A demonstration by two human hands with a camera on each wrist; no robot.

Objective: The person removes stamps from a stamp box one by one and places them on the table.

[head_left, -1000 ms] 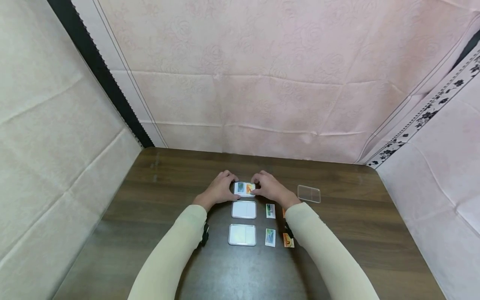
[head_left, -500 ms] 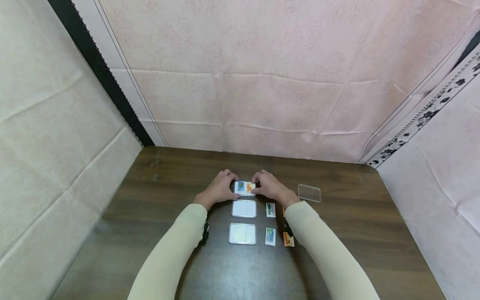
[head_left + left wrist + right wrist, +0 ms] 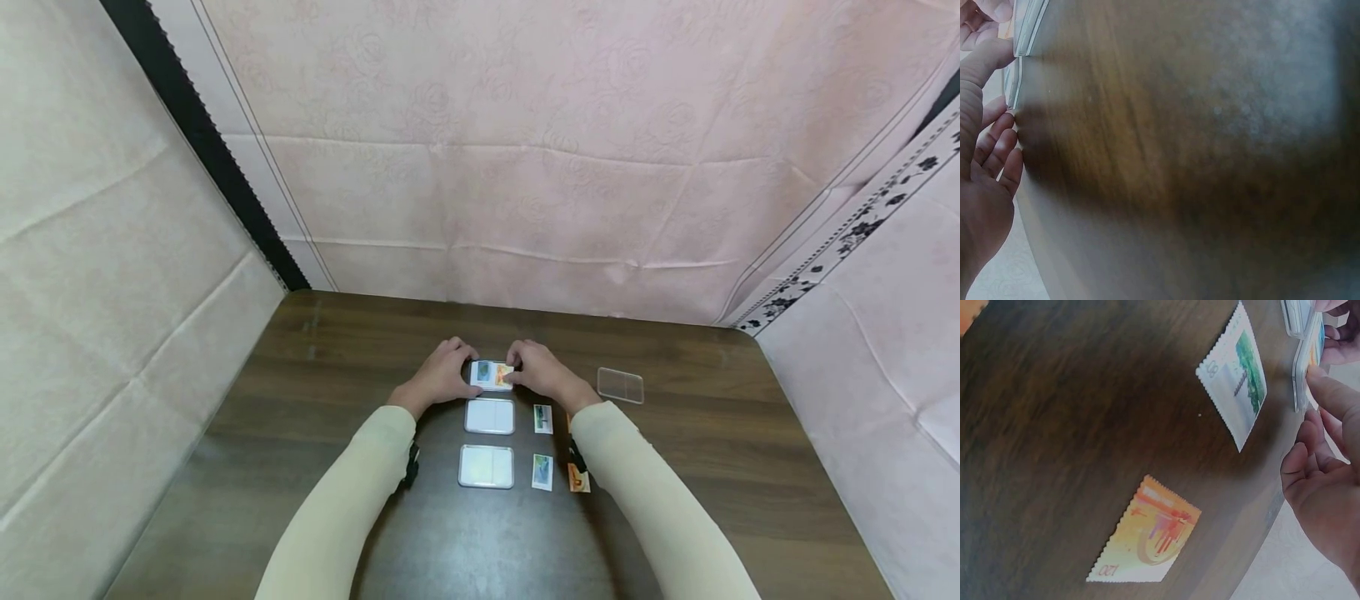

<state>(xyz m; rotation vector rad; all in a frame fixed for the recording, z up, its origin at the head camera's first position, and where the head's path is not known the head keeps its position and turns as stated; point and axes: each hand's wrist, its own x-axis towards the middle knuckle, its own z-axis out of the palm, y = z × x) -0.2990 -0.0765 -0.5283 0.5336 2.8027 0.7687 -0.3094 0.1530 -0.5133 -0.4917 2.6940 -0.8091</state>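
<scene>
In the head view my left hand (image 3: pixel 441 377) grips the left end of a small clear case (image 3: pixel 491 389), thumb on the near side and fingers on the far side. Inside the case lie a blue postage stamp (image 3: pixel 483 372) and an orange stamp (image 3: pixel 503 375), side by side. My right hand (image 3: pixel 542 372) holds the right end, its thumb (image 3: pixel 1325 384) over the edge by the orange stamp. Fingertips of both hands meet the case's sides in the wrist views. A second case (image 3: pixel 490 417) lies directly below the held one, with a third case (image 3: pixel 486 467) nearer me.
Right of the cases lie a green stamp (image 3: pixel 543 419), a blue-green stamp (image 3: pixel 542 472) and an orange-yellow stamp (image 3: pixel 579 478). Another orange stamp (image 3: pixel 1150 534) is mostly hidden by the right sleeve in the head view. A clear lid (image 3: pixel 620 386) rests beyond the right wrist. Pale cloth (image 3: pixel 480 208) hangs behind the table.
The head view shifts slightly. Both hands keep their places at the case, with only a slight movement of the right fingers along its right end.
</scene>
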